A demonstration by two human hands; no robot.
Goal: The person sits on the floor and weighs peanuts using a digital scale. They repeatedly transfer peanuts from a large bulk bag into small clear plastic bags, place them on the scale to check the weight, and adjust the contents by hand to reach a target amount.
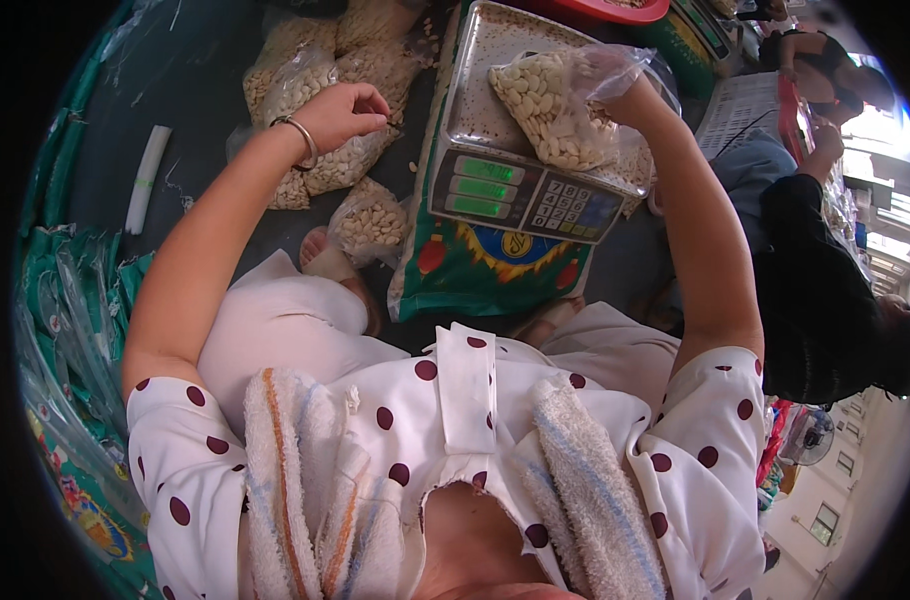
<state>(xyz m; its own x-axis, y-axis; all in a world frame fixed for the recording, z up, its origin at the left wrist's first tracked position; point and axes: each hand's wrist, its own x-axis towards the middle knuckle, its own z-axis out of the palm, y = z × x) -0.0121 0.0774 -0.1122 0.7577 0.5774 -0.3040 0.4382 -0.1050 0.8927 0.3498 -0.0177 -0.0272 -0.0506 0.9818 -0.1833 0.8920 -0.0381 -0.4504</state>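
A clear plastic bag of pale, flat seeds like pumpkin seeds (pixel 547 108) rests tilted on the metal pan of a digital scale (pixel 472 105). My right hand (pixel 623 92) grips the bag's gathered top at its right side; the plastic partly covers the fingers. To the left of the scale, my left hand (pixel 343 116) hovers over several filled seed bags (pixel 320 90). Its fingers are loosely curled with a gap to the thumb, and nothing shows between them. A smaller bag of seeds (pixel 368 222) lies nearer, beside my foot. The scale's green displays are lit.
The scale sits on a stuffed green printed sack (pixel 495 270). Part of a red tray (pixel 615 8) shows beyond it. Green packaging (pixel 75 320) is piled at left, near a white tube (pixel 149 180) on the dark floor. Other people work at right, by a white crate (pixel 737 112).
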